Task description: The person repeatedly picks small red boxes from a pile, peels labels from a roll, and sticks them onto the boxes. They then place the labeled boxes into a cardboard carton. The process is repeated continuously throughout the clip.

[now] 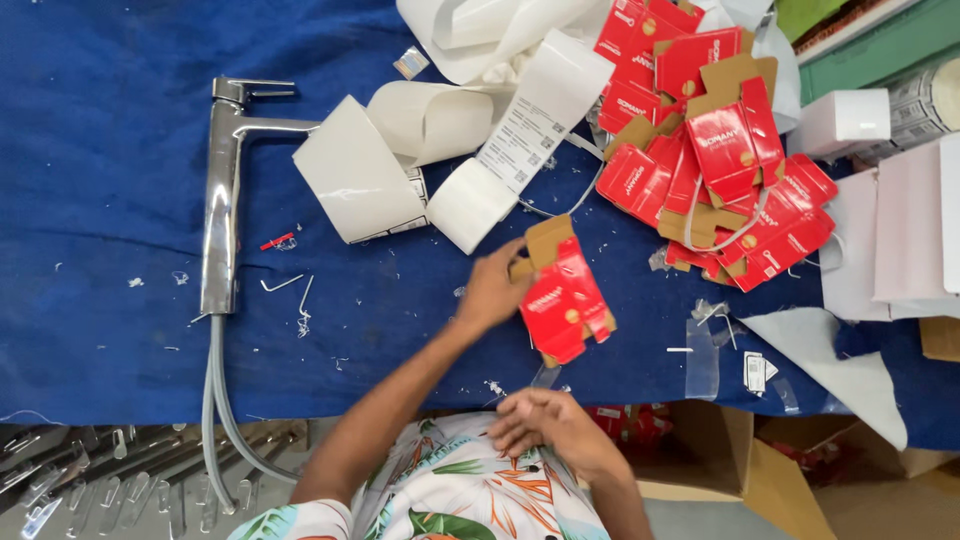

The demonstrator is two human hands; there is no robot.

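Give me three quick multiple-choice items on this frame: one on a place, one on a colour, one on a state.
1. Where does the chrome faucet lie?
A. On the blue cloth, left of the hands
B. Inside a cardboard box
C. On the pile of red cartons

2. What colour is the folded carton at the left hand?
A. Green
B. Red with brown cardboard flaps
C. White

3. What is the state of the right hand?
A. Gripping the faucet
B. Holding the red carton
C. Curled near the table edge, off the carton

Answers: 1 A, it lies lengthwise on the cloth at far left. 2 B, red faces and brown flaps show. 3 C, it sits by the floral shirt, apart from the carton.
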